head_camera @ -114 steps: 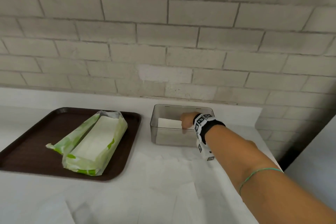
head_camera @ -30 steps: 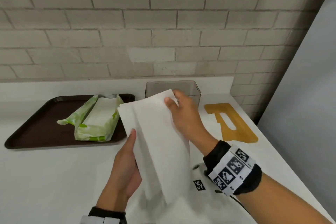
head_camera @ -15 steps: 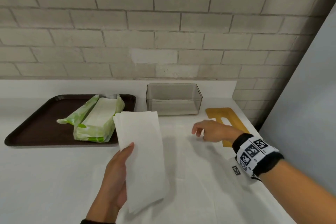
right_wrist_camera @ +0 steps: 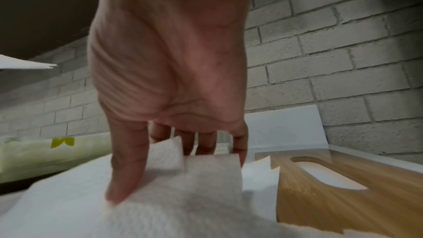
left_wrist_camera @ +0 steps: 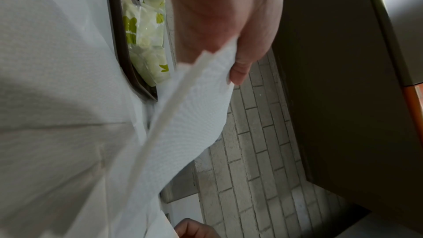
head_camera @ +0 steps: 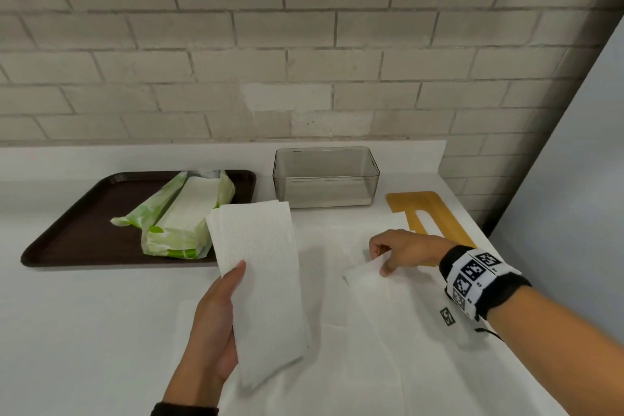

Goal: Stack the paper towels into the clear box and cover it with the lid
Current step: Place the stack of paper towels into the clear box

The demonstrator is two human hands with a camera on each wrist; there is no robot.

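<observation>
Right hand [head_camera: 403, 251] has dropped from its open reach to pinch another paper towel [head_camera: 374, 284] off the counter, left hand [head_camera: 212, 324] still gripping folded stack [head_camera: 261, 284], clear box [head_camera: 326, 177] behind awaits both

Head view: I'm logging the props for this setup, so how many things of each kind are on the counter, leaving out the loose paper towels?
Trays: 1
Green towel packs: 1
Clear boxes: 1
Wooden lids: 1
Total: 4
</observation>
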